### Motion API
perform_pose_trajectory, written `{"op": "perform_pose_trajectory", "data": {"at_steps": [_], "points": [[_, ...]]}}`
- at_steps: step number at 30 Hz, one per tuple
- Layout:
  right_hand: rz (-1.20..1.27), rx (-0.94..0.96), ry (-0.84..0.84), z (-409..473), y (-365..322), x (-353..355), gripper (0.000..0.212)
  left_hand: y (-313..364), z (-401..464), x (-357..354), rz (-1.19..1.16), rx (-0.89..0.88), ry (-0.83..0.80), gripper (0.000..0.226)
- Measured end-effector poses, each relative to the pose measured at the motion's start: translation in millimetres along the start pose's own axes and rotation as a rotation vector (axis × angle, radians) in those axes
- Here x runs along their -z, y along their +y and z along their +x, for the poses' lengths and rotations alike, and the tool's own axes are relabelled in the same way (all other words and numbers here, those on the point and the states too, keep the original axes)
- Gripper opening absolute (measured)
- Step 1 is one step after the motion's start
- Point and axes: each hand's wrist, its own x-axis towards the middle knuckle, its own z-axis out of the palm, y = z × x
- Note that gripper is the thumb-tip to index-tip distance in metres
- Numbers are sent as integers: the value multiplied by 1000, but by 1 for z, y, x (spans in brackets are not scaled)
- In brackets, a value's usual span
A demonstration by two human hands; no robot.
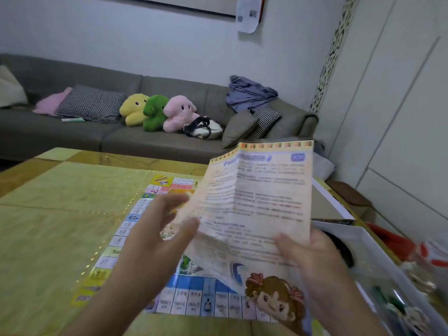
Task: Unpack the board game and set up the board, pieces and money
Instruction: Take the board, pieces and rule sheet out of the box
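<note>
A printed rules sheet with creases, small text and a cartoon girl at its lower corner stands raised over the table. My right hand grips its lower right edge. My left hand is at the sheet's left edge with fingers spread and blurred; whether it pinches the paper is unclear. Under the sheet the game board lies flat and unfolded, its coloured squares along the left and near edges showing. The white game box sits open at the right, with bagged pieces inside.
The table carries a yellow-green cloth. Behind it runs a grey sofa with three plush toys, cushions, a bag and a blue garment. A red object lies past the box at the right.
</note>
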Motion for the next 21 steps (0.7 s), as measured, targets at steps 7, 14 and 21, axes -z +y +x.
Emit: {"op": "perform_pose_trajectory", "data": {"at_steps": [7,14,21], "points": [[259,-59,-89,4,-8,17,30,-18,21,19,-343,402,-190,59],[37,-76,-184,6,7,-10,38,-7,21,48,-7,293,59,16],[-294,-149,-170,-12,29,-38,33,-68,38,133,974,369,367,66]]}}
